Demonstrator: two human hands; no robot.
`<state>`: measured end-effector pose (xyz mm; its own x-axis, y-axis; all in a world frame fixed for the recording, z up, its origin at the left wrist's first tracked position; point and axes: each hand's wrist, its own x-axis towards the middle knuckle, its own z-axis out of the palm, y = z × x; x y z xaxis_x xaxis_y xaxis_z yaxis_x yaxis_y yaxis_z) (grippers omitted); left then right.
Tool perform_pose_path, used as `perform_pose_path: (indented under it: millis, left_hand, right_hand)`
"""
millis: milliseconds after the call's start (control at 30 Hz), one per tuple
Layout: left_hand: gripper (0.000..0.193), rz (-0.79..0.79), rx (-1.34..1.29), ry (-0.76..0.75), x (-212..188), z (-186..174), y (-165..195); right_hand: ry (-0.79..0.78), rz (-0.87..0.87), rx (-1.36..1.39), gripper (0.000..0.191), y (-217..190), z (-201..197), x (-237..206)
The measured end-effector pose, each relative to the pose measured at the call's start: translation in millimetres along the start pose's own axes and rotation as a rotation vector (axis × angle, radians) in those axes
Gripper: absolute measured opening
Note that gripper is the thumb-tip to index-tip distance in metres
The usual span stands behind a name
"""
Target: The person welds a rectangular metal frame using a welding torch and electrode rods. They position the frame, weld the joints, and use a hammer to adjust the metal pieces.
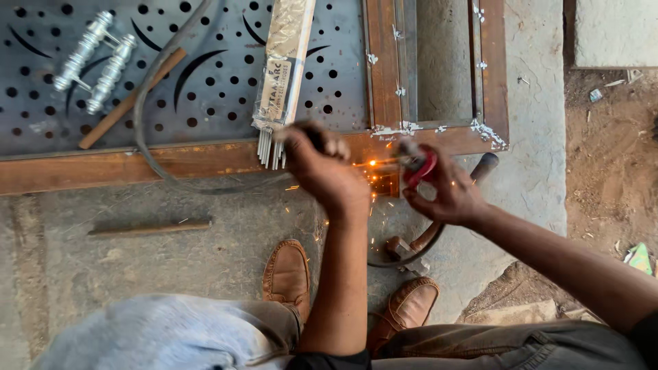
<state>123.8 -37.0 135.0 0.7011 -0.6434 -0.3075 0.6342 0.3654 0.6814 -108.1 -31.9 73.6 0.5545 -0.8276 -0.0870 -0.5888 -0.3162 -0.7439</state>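
Note:
My right hand [449, 195] grips a red electrode holder [418, 164], its tip against the rusty steel frame [178, 162], where orange sparks [373, 168] fly. My left hand [325, 168] is a blurred fist just left of the sparks, closed around a small dark object [314, 136] that I cannot identify. A black cable [140, 116] curves over the perforated steel sheet [205, 75] and runs under this hand. A second cable [428, 236] trails down from the holder.
A packet of welding rods [284, 68] lies on the sheet beside my left hand. Two silvery turned fittings [96, 58] and a wooden stick [130, 99] sit far left. A metal bar [151, 227] lies on the concrete floor. My brown shoes [288, 274] stand below.

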Motion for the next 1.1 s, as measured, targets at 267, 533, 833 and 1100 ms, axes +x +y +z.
perform_pose_path:
  millis: [267, 533, 833, 1100]
  left_hand:
    - [0.038, 0.999, 0.454, -1.205, -23, 194, -27]
    - [0.008, 1.491, 1.587, -1.967, 34, 128, 64]
    - [0.031, 0.283, 2.081, -0.798, 128, -76, 69]
    - [0.039, 0.206, 2.011, -0.799, 125, -116, 13]
  right_hand:
    - [0.118, 0.512, 0.284, 0.083, -6, -34, -40]
    - [-0.015, 0.932, 1.05, 0.05, 8, -10, -87]
    - [0.033, 0.743, 1.106, 0.05, 25, 15, -31]
    - [-0.106, 0.89, 1.199, 0.04, -2, 55, -22]
